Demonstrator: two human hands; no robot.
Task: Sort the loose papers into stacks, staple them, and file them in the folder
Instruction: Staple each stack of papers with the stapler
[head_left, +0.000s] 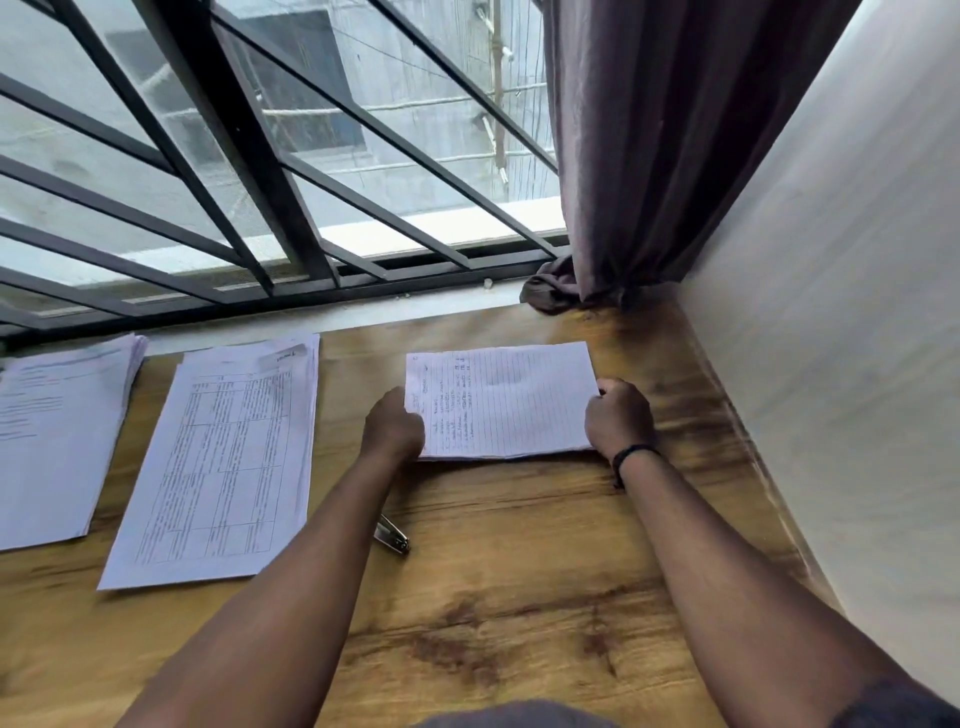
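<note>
Lined paper, handwritten, in a small stack between both hands. Left hand (394, 423) curled over the stack's left short edge, fingers closed on the sheets; knuckles toward camera, fingertips hidden under the hand. Right hand (618, 415) curled the same way on the right short edge, gripping it; black band on that wrist. Neither hand is spread wide.

Lined stack (501, 400) lies flat or nearly so on the wooden worktop (519, 571), long axis running left to right, spanning the gap between the two hands. Near long edge faces the person; far edge points to the window sill.

Stapler (392, 535): small, metal, on the worktop just beside the left forearm, toward the person from the stack, partly hidden by the arm. Well apart from the right hand. Left hand is plainly the nearer one, and would have to draw back toward the body to reach it.

Further left: printed table-form stack (218, 457), long axis running away from the person, near the left forearm. Beyond that, a third printed stack (57, 436) at the frame's left edge. No folder in view.

Judgement: sheets being squared up; stapling likely comes next, corner choice depends on which hand lets go.
</note>
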